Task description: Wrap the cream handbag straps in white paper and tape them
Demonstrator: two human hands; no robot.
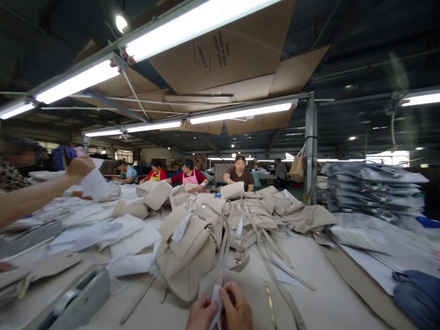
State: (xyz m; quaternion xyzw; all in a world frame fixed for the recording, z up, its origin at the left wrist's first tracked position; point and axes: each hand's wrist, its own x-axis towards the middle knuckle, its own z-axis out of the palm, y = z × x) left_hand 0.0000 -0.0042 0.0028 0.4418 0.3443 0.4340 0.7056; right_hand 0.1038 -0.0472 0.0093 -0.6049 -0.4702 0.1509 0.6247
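Both of my hands are low in the middle of the head view, close together. My left hand (201, 313) pinches a narrow piece of thin white paper (216, 302). On the paper's other side, the curled fingers of my right hand (237, 306) press against it. A beige strap (225, 245) runs down toward my fingers from a beige bag (187, 256), which lies just beyond my left hand. Its flap has a pale wrapped piece (182, 227) on it. To the right of my right hand lies a gold zipper (270, 305) on beige material.
More beige bags (309, 217) are heaped across the table. A grey tape dispenser (80, 298) stands at the lower left, near white paper sheets (132, 238). Plastic-wrapped stacks (374, 192) are at the right. Another person's arm (41, 192) reaches in from the left; several people work beyond.
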